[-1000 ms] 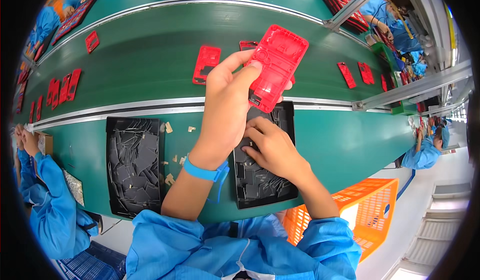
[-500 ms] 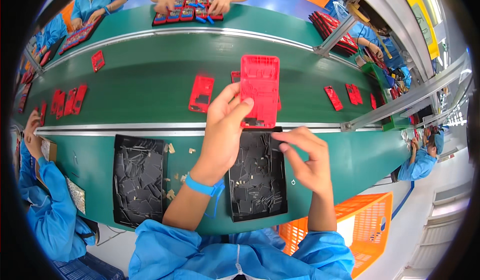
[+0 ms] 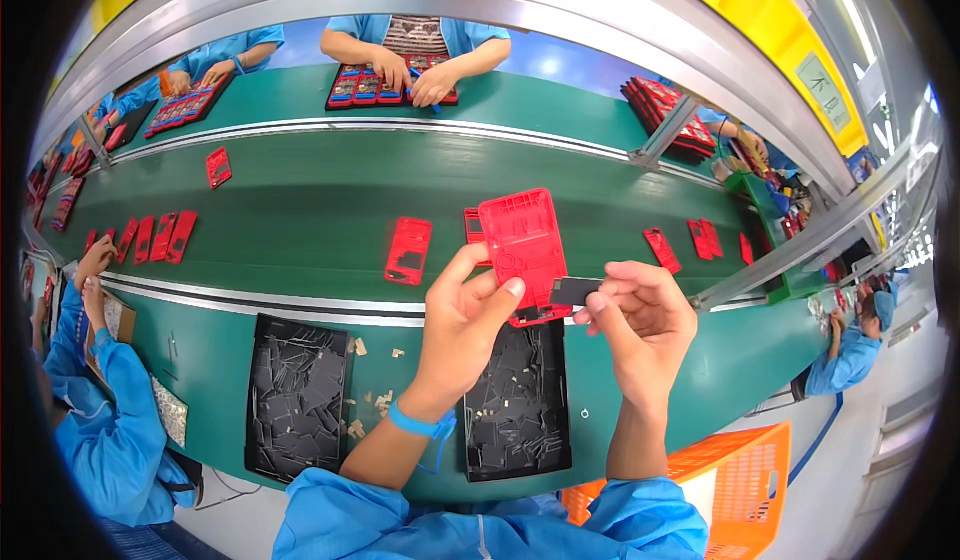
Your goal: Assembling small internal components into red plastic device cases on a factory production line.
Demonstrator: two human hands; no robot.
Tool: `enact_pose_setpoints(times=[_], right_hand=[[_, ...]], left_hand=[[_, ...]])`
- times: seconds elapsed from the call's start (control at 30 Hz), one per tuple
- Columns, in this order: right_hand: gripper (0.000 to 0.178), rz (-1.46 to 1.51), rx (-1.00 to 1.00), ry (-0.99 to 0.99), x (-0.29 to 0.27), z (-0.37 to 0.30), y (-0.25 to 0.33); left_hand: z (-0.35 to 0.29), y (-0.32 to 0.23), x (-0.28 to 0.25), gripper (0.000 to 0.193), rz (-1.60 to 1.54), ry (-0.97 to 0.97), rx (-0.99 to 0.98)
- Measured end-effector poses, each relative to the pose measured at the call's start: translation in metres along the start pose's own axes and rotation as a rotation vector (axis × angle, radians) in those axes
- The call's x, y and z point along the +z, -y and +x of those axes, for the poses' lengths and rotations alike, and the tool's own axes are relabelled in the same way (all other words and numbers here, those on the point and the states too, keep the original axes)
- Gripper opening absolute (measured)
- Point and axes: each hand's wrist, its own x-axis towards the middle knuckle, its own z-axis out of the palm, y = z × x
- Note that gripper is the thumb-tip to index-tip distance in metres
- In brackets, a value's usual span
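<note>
My left hand (image 3: 465, 318) is closed round the lower left edge of a red plastic housing (image 3: 524, 245), its ribbed inner side facing me. A small dark piece shows at the housing's bottom end. Between the thumb and fingers of my right hand (image 3: 645, 325) is a thin black rectangular piece (image 3: 576, 291), whose left end is close against the housing's lower right edge; I cannot tell if they touch. Below my hands stands a black tray (image 3: 518, 472) of loose black pieces. A second such tray (image 3: 250, 400) stands to its left.
Beige scraps (image 3: 384, 401) lie between the trays. On the green belt (image 3: 300, 230) are several red housings (image 3: 409, 250). A metal frame bar (image 3: 800, 260) crosses at right, and an orange crate (image 3: 745, 490) stands by the bench. Co-workers sit at left and across, one's hands (image 3: 432, 82) over red parts.
My right hand has risen from beside the tray, bringing the black piece up to the housing. The housing now tilts to the left, and the whole view has shifted.
</note>
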Motion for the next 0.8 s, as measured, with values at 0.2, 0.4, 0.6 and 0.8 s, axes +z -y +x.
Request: enact_pose_setpoints(times=[0.2,0.4,0.6,0.8], right_hand=[[0.018,0.063,0.055,0.101,-0.008,0.013,-0.033],[0.017,0.077,0.068,0.129,-0.022,0.02,-0.047],[0.019,0.124,0.079,0.107,-0.033,0.024,-0.059],[0.023,-0.22,-0.287,0.063,-0.025,0.022,-0.073]], left_hand=[[0.0,-0.001,0.001,0.032,0.112,-0.017,0.039],[0.008,0.013,0.01,0.034,0.213,-0.016,0.082],[0.011,0.024,0.019,0.034,0.289,-0.044,0.089],[0.004,0.026,0.02,0.036,0.282,-0.095,0.132]])
